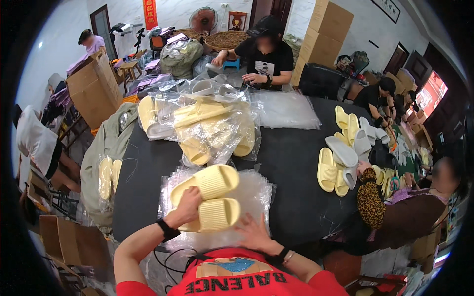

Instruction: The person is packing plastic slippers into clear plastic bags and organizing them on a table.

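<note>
My left hand is closed round a pair of pale yellow slippers, gripping them near the heel ends, soles and straps side by side. The pair is held over a stack of clear plastic bags at the near edge of the black table. My right hand lies on the bags just right of the slippers, its fingers spread and nothing in it. Farther back, bagged yellow slippers are heaped on the table.
Another stack of clear bags lies at the back. Loose yellow and grey slippers sit at the right, where a co-worker's hand touches them. A person in black works across the table. A large sack holding bagged slippers stands left.
</note>
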A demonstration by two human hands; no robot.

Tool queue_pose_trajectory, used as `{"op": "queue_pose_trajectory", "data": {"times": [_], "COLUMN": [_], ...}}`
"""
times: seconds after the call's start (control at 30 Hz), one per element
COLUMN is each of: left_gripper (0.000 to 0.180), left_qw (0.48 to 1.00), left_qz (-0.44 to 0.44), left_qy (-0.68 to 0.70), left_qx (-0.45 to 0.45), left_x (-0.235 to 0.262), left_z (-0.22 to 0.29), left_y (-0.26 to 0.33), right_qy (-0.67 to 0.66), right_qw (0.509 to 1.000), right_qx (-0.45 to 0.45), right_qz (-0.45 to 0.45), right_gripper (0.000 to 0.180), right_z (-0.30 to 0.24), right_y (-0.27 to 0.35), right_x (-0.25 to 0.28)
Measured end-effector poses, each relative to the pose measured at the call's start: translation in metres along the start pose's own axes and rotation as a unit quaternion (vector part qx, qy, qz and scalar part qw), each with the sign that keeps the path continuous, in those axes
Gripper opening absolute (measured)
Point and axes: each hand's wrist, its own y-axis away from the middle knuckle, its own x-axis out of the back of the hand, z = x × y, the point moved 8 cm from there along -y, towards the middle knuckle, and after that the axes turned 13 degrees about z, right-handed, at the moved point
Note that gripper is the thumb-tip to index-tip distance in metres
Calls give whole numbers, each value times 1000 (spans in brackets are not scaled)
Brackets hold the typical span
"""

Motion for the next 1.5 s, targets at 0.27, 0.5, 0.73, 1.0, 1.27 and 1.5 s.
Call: {"op": "queue_pose_trajectory", "data": {"times": [0.27, 0.5, 0.73, 1.0, 1.27, 1.5], "left_gripper": [32, 35, 28, 22, 17, 28], "left_qw": [983, 981, 948, 984, 981, 987], "left_qz": [-151, -113, -128, -145, -39, -35], "left_qy": [-43, -158, -265, -98, -183, -153], "left_qx": [-99, -28, 120, -20, 43, 30], "left_x": [-136, -108, -6, -63, -2, 31], "left_z": [35, -56, -164, -1, -84, -24], "left_y": [-14, 0, 45, 64, 107, 49], "right_qy": [-195, -16, -37, -71, -51, -370], "right_qw": [973, 997, 997, 997, 997, 915], "right_qx": [-53, -19, -20, -17, -20, -155], "right_qz": [-115, -70, -71, 16, -56, 40], "right_gripper": [75, 80, 80, 81, 89, 84], "right_z": [10, 27, 22, 11, 23, 33], "right_y": [8, 13, 4, -1, 3, -24], "right_x": [-55, -71, -59, -58, -65, -26]}}
